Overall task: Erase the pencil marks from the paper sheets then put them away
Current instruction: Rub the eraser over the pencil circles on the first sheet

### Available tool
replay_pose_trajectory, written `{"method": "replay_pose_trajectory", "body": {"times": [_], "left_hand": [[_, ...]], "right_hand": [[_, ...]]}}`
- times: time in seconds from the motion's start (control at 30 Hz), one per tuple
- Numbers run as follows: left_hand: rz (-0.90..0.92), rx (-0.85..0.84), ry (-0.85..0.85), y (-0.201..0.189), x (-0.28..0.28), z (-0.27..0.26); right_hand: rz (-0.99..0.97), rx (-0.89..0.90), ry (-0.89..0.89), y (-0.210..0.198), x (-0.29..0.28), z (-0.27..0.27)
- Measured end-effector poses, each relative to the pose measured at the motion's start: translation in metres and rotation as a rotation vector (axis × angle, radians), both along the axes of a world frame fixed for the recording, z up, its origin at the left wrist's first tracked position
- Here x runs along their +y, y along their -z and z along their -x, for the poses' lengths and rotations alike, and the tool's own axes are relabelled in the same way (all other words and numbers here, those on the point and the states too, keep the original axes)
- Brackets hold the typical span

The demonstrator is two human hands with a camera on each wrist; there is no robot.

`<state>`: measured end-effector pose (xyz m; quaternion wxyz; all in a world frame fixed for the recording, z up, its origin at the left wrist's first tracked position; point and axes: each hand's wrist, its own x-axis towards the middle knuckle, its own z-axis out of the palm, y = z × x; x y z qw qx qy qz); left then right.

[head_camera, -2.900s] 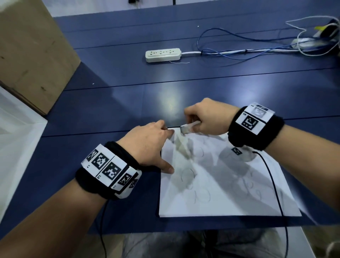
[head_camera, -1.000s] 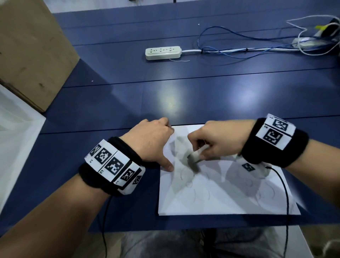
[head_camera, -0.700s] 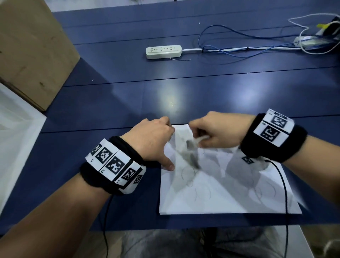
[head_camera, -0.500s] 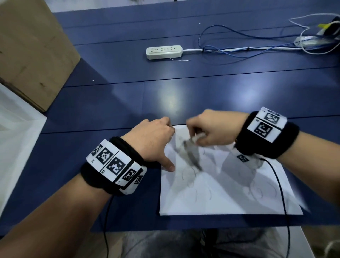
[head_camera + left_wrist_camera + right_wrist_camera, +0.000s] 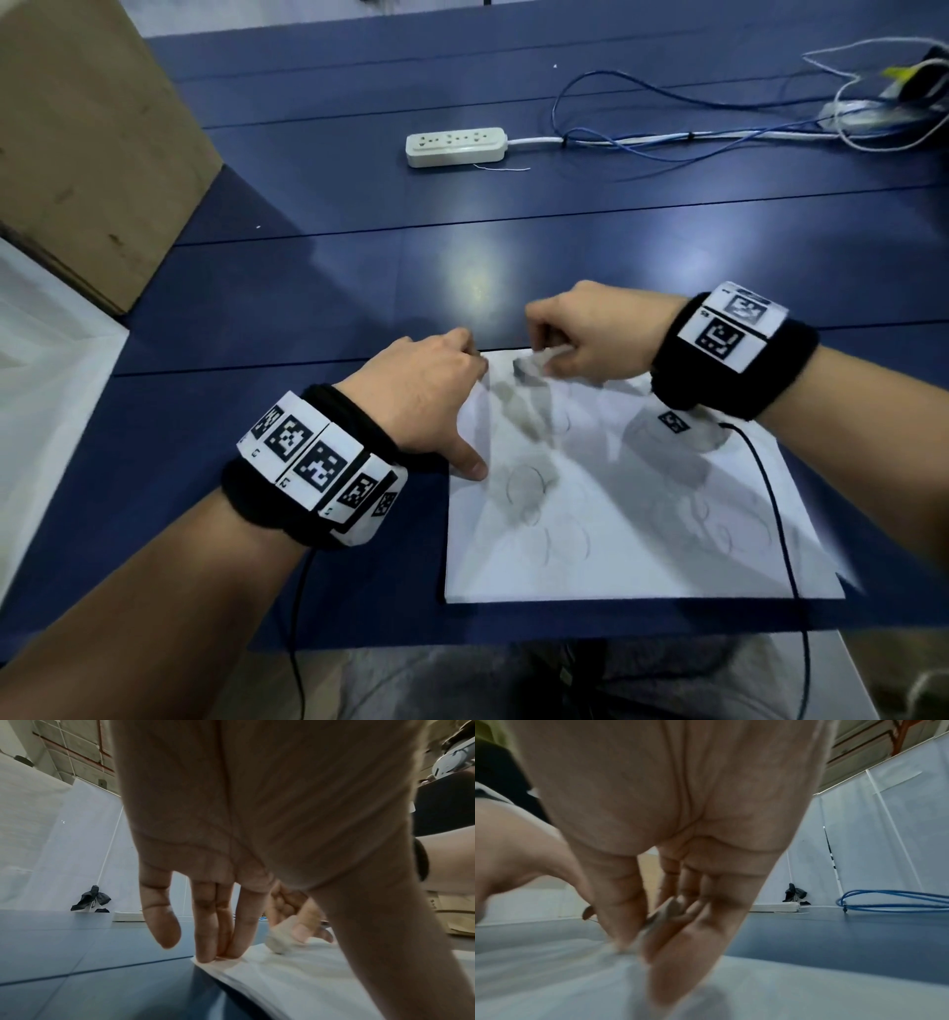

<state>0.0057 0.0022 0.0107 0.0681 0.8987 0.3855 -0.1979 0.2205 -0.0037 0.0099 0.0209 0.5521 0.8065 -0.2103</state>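
the right hand (image 5: 595, 329) pinches the eraser (image 5: 539, 362) on the paper (image 5: 642, 539); the left hand (image 5: 426, 401) presses the paper's corner with straight fingers (image 5: 226, 933).

**One high view, two low ones**

The head view looks forward and down on the blue tabletop (image 5: 318, 267). Each wrist view sits just above it, close under a palm, facing the far wall. All three share the paper (image 5: 616, 539) and the power strip (image 5: 454, 146).
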Motion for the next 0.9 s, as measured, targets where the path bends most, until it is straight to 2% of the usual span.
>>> {"method": "replay_pose_trajectory", "body": {"times": [0.1,0.27,0.4,0.47,0.53,0.63,0.67,0.83,0.9], "left_hand": [[0.005,-0.006,-0.004,0.0,-0.001,0.001],[0.006,-0.006,-0.011,0.001,0.0,0.001],[0.001,-0.003,-0.003,0.001,0.0,-0.001],[0.002,-0.001,-0.005,0.0,-0.001,-0.001],[0.005,-0.002,-0.015,0.0,-0.001,-0.001],[0.01,-0.001,-0.026,0.001,0.001,-0.001],[0.011,-0.001,-0.027,0.001,0.001,-0.001],[0.021,-0.007,-0.02,0.0,0.0,0.0],[0.021,-0.012,-0.021,0.0,-0.001,0.001]], "right_hand": [[-0.103,0.002,0.028,-0.001,0.004,0.001],[0.174,0.058,-0.125,-0.002,-0.017,0.008],[-0.071,-0.004,-0.001,0.0,0.006,0.011],[-0.084,0.01,0.038,-0.002,0.013,0.01],[-0.021,0.027,-0.029,-0.004,0.007,0.012],[0.22,0.08,-0.162,-0.004,-0.015,0.023],[0.238,0.061,-0.187,-0.002,-0.017,0.025],[-0.042,-0.01,0.001,-0.003,0.006,0.012],[-0.075,0.01,0.039,-0.003,0.007,0.003]]}}
